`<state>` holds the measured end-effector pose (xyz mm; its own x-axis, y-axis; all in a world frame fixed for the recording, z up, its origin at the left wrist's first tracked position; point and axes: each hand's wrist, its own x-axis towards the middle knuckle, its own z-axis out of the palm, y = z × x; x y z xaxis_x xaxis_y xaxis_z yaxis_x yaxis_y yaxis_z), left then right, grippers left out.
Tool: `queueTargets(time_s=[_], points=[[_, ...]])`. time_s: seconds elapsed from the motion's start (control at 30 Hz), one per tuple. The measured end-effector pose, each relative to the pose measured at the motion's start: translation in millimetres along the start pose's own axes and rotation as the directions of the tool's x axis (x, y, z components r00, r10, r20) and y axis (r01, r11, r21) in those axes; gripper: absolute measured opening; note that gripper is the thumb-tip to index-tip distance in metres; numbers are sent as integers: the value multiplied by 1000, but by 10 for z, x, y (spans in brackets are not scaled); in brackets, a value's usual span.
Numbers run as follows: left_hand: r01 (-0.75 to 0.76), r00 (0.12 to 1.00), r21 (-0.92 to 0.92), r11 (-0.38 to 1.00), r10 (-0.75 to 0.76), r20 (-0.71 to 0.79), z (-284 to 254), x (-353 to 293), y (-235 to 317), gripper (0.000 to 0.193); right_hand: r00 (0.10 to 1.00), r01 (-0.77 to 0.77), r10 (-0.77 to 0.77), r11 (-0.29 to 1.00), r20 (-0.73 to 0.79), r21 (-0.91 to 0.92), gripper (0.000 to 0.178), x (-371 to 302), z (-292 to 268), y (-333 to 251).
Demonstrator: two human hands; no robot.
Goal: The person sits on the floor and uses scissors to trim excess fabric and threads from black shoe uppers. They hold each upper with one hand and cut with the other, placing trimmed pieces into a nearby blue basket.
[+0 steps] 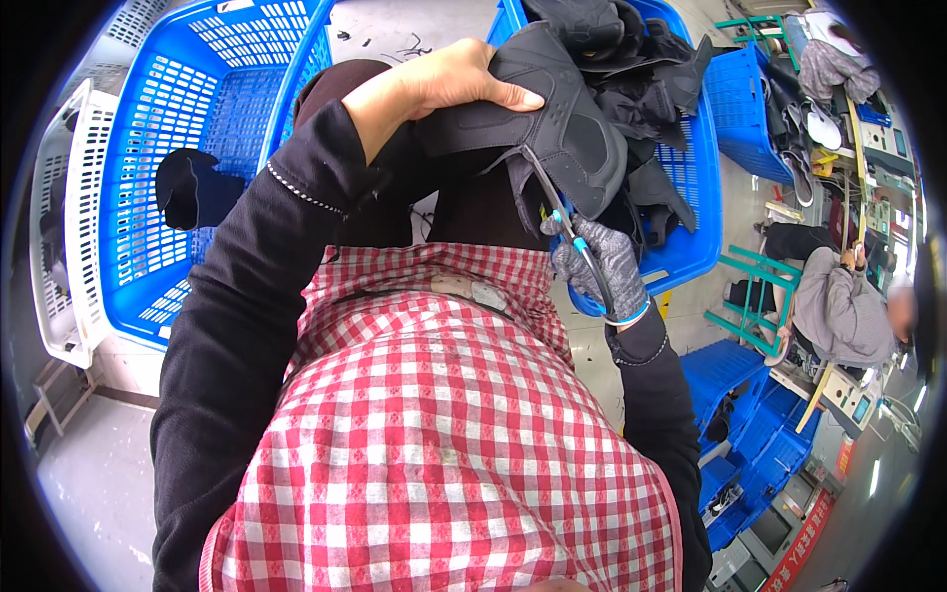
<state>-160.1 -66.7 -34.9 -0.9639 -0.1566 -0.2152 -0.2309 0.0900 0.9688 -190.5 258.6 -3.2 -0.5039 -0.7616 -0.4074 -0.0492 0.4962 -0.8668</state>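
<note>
A black shoe upper point(564, 118) with stitched, padded panels is held up over my lap. My left hand point(454, 84) grips its left part, thumb on top and fingers underneath. In my right hand point(602, 259), which wears a grey glove, is a pair of scissors point(546, 185) with dark handles and blue accents. Their blades reach up to the lower edge of the upper, near its middle. Whether the blades are touching a thread or the material is too small to tell.
A blue basket point(702, 222) full of black uppers stands right behind the work. On the left, another blue basket point(128, 259) holds one dark piece point(197, 187), beside a white basket point(81, 227). Farther right are more blue crates point(742, 109), green stools point(750, 296) and a seated person point(838, 306).
</note>
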Motion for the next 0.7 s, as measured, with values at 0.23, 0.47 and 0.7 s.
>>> queueTargets(time_s=[0.23, 0.47, 0.7], points=[[19, 996, -22, 1000, -17, 85, -75, -24, 40, 75, 987, 156, -144, 966, 72, -205, 36, 55, -130, -37], [32, 999, -13, 999, -32, 23, -56, -48, 46, 80, 996, 84, -79, 978, 33, -191, 34, -10, -76, 3], [20, 998, 17, 1000, -21, 67, -51, -15, 36, 75, 998, 68, -68, 989, 5, -130, 34, -25, -11, 3]])
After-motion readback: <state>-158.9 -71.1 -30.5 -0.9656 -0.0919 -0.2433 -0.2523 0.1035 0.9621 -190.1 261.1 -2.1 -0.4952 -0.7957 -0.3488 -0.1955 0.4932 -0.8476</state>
